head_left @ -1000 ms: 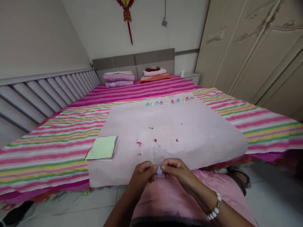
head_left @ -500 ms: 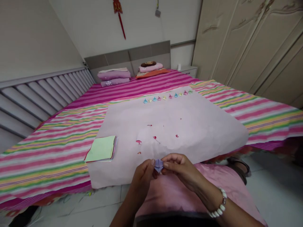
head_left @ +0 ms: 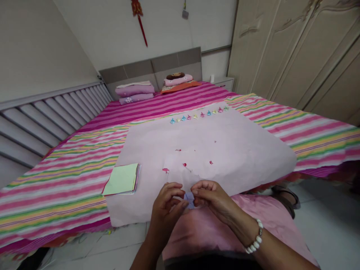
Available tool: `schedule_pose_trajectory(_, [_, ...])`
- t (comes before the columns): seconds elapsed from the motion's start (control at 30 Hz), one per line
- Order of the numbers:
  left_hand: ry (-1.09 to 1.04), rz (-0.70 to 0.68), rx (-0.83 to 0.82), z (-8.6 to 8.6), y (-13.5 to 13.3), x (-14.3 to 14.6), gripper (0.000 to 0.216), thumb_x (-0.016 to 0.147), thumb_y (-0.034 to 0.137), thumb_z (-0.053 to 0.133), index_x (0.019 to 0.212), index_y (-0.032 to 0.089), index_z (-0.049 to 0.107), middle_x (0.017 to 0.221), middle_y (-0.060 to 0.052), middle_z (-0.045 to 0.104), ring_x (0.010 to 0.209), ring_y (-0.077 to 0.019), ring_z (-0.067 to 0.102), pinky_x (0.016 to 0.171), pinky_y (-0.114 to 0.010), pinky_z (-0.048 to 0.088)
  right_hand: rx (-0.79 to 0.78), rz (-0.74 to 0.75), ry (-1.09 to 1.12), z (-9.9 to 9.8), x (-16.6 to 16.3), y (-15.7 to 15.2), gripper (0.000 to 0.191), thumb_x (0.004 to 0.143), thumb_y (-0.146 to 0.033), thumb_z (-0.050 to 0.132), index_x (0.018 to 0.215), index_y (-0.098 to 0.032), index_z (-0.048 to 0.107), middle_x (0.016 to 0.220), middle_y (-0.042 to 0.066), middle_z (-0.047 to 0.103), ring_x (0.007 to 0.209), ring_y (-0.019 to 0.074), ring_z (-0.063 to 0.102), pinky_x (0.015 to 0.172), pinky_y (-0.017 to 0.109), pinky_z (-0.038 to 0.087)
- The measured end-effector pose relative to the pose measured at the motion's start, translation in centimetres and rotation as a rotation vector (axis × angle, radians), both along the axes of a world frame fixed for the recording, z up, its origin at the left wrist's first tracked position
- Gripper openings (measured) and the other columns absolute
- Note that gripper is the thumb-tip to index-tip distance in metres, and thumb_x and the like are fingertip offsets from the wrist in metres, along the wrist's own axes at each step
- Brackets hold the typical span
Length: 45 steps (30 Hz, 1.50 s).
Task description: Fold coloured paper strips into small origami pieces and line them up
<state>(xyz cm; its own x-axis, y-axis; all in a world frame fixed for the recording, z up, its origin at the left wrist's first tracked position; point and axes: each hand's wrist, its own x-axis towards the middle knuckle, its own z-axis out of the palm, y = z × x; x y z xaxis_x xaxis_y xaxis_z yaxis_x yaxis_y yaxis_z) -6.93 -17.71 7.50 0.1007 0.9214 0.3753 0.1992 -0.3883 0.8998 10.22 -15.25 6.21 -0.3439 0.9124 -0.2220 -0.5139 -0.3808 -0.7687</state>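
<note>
Between my two hands, over the near edge of the white sheet (head_left: 239, 150), is a small folded piece of purple paper (head_left: 189, 198). My left hand (head_left: 168, 206) pinches its left side, the thumb lying in front and the fingers curled behind. On the other side my right hand (head_left: 209, 195), with a beaded bracelet at the wrist, grips the right part of the paper between thumb and fingers. The fingers partly cover the paper, so its exact folds are hard to make out.
Several small folded paper pieces (head_left: 195, 116) form a row along the sheet's far side. A stack of coloured paper (head_left: 122, 179), green on top, lies at the left. Small red marks (head_left: 184, 165) dot the middle. A pink cushion (head_left: 247, 221) is below my hands.
The purple paper was a compact pointed shape between my fingertips and now looks wider and partly opened. My left fingers have lifted and spread a little around it.
</note>
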Motion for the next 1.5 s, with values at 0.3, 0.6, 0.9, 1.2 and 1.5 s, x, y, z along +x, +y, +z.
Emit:
schedule_pose_trajectory(0.3, [-0.069,0.050,-0.156,0.3,1.5,0.8,0.005,0.072,0.017,0.069,0.077,0.018,0.068,0.082,-0.003,0.064,0.073,-0.0142,0.065,0.061,-0.023,0.057,0.306,-0.092,-0.266,0.9,0.4,1.2,0.019,0.069,-0.031,0.076,0.083,-0.019,0.072,0.065,0.000,0.064,0.057,0.0117,0.055,0.057,0.025,0.043])
schedule_pose_trajectory(0.6, [-0.005,0.009,-0.041,1.1,3.2,1.5,0.004,0.076,0.017,0.066,0.076,0.018,0.070,0.082,-0.004,0.068,0.075,-0.0148,0.065,0.061,-0.022,0.054,0.777,-0.117,-0.511,2.7,1.1,2.6,0.008,0.078,-0.030,0.070,0.078,-0.024,0.074,0.082,0.004,0.059,0.071,0.0159,0.054,0.060,0.028,0.043])
schedule_pose_trajectory(0.9, [0.136,0.083,0.085,1.0,5.0,1.3,0.009,0.079,0.016,0.063,0.083,0.020,0.070,0.090,-0.006,0.070,0.085,-0.0168,0.065,0.061,-0.022,0.050,0.702,-0.084,-0.531,2.1,0.8,4.5,0.014,0.081,-0.032,0.066,0.073,-0.023,0.073,0.082,0.005,0.060,0.074,0.0190,0.057,0.065,0.032,0.045])
schedule_pose_trajectory(1.2, [-0.180,0.097,-0.178,-0.2,8.8,0.8,0.009,0.075,0.025,0.067,0.077,0.017,0.068,0.088,-0.006,0.069,0.086,-0.0183,0.065,0.070,-0.027,0.053,0.613,-0.184,-0.472,0.6,0.1,8.4,0.013,0.078,-0.032,0.068,0.072,-0.021,0.071,0.085,0.005,0.060,0.068,0.0164,0.055,0.060,0.030,0.045])
schedule_pose_trajectory(1.5, [-0.269,0.201,-0.228,-2.3,13.9,0.5,0.014,0.071,0.028,0.069,0.076,0.016,0.066,0.089,-0.006,0.071,0.088,-0.0194,0.066,0.081,-0.033,0.051,0.536,-0.232,-0.453,-2.0,-1.1,13.5,0.015,0.075,-0.035,0.065,0.075,-0.021,0.062,0.075,0.001,0.061,0.065,0.0167,0.058,0.063,0.030,0.049])
